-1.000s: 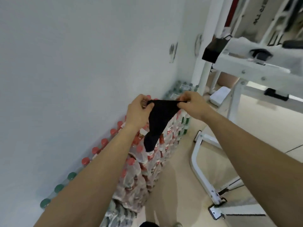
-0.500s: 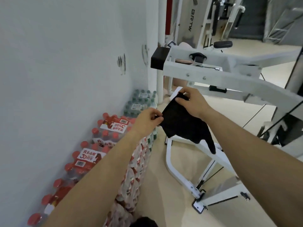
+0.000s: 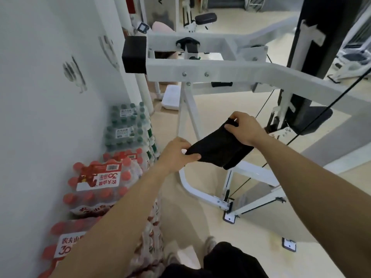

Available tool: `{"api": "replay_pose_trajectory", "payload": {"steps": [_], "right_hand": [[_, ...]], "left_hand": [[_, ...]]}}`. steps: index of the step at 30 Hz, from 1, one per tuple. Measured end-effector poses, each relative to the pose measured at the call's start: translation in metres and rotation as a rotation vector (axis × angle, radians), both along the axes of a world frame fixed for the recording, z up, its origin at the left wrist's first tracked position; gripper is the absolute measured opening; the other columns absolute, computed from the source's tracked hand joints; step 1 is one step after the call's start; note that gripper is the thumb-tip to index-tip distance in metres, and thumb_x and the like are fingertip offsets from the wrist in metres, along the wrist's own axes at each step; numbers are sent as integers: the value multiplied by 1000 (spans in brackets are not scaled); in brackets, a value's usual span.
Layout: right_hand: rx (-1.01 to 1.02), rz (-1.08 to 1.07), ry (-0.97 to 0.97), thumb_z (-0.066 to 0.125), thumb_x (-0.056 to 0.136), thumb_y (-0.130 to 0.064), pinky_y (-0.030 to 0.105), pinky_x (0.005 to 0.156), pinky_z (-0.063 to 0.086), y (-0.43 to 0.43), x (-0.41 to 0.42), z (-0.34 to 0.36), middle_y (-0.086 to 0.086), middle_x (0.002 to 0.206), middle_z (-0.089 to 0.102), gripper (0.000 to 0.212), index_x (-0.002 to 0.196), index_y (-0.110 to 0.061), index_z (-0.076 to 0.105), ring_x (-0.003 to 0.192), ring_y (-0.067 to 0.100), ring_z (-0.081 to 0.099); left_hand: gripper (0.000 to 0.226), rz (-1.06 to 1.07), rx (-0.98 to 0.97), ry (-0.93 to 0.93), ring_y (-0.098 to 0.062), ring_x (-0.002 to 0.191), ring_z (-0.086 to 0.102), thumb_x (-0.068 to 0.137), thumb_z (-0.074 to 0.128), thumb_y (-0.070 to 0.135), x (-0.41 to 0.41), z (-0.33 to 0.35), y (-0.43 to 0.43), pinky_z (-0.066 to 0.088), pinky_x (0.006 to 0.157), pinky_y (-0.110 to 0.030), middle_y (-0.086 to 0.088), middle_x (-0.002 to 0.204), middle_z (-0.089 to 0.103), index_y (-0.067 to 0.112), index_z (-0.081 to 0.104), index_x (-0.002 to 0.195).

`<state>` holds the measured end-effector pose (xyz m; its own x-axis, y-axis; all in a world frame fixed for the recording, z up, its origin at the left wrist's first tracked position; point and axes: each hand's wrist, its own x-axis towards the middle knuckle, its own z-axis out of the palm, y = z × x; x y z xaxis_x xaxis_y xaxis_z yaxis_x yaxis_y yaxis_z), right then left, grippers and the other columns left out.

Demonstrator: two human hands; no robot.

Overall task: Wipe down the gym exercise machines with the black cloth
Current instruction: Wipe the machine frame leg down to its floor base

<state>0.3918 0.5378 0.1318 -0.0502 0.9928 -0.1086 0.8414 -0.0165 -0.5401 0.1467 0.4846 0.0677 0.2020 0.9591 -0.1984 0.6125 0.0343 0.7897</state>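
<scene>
Stretching between both hands, black cloth (image 3: 218, 149) hangs in the air before white exercise machine (image 3: 220, 71). Left hand (image 3: 176, 155) pinches its near corner; right hand (image 3: 244, 127) grips far edge. Bottled-water packs (image 3: 100, 181) along wall.

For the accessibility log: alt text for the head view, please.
The left hand and right hand hold a black cloth between them, in front of a white gym machine. Along the wall on the left are stacked packs of bottled water.
</scene>
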Motion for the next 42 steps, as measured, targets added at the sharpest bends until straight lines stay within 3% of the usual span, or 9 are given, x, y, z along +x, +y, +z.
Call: {"api": "replay_pose_trajectory", "payload": {"steps": [3, 13, 17, 21, 26, 30, 36, 40, 42], "right_hand": [[-40, -64, -43, 59, 98, -33, 30, 78, 34, 17, 18, -25, 5, 111, 58, 28, 120, -15, 58, 92, 22, 48], [-237, -305, 194, 47, 98, -22, 34, 87, 43, 121, 8, -119, 9, 123, 61, 32, 128, -11, 55, 108, 28, 56], [-324, -266, 163, 49, 98, -22, 38, 96, 46, 130, -14, -162, 7, 121, 61, 35, 131, -14, 51, 111, 29, 59], [-76, -188, -29, 55, 95, -24, 41, 104, 40, 96, -20, -183, 12, 137, 47, 44, 137, -13, 49, 127, 31, 44], [-213, 0, 35, 35, 104, -36, 40, 76, 50, 54, -40, -200, -1, 112, 61, 34, 135, -26, 44, 93, 22, 62], [-298, -7, -96, 23, 107, -42, 35, 58, 36, 66, -48, -202, -8, 74, 55, 31, 115, -20, 43, 61, 13, 53], [-394, -27, 217, 25, 109, -35, 20, 68, 41, 131, -52, -204, -3, 94, 62, 39, 112, -15, 58, 84, 14, 60], [-407, 48, 235, 25, 110, -31, 35, 92, 45, 177, -54, -204, 2, 116, 64, 42, 125, -11, 59, 106, 19, 60], [-381, 28, 244, 31, 108, -27, 31, 87, 45, 179, -52, -201, -4, 114, 62, 37, 129, -13, 57, 104, 16, 58]], "left_hand": [[22, 3, -105, -67, -22, 91, 67, 93, 68, 37, 10, -16, 23, 51, 80, -36, -2, 94, 70, 16, 62, 97], [22, 282, -18, 183, -24, 82, 59, 104, 47, 34, 37, -85, 133, 45, 71, -34, 0, 87, 61, 18, 60, 112], [26, 381, -65, 121, -25, 98, 63, 104, 46, 32, 49, -123, 154, 52, 83, -37, -3, 108, 66, 20, 65, 116], [37, 581, -18, 108, -21, 120, 48, 99, 56, 40, 67, -142, 135, 45, 101, -36, -2, 131, 51, 23, 59, 132], [44, 579, -285, -336, -14, 121, 57, 101, 52, 43, 88, -165, 115, 47, 105, -40, 2, 134, 59, 18, 52, 137], [48, 477, -375, -491, -12, 124, 52, 108, 32, 45, 98, -170, 123, 41, 105, -31, 3, 140, 55, 26, 38, 151], [59, 465, -361, -539, -17, 141, 39, 107, 37, 41, 94, -173, 187, 30, 110, -25, 2, 158, 36, 30, 14, 160], [61, 523, -239, -469, -15, 140, 42, 101, 52, 31, 78, -165, 233, 34, 117, -33, 3, 155, 43, 25, 29, 157], [51, 538, -214, -468, -11, 130, 51, 101, 50, 29, 77, -158, 228, 41, 110, -30, 8, 143, 54, 26, 41, 151]]}}
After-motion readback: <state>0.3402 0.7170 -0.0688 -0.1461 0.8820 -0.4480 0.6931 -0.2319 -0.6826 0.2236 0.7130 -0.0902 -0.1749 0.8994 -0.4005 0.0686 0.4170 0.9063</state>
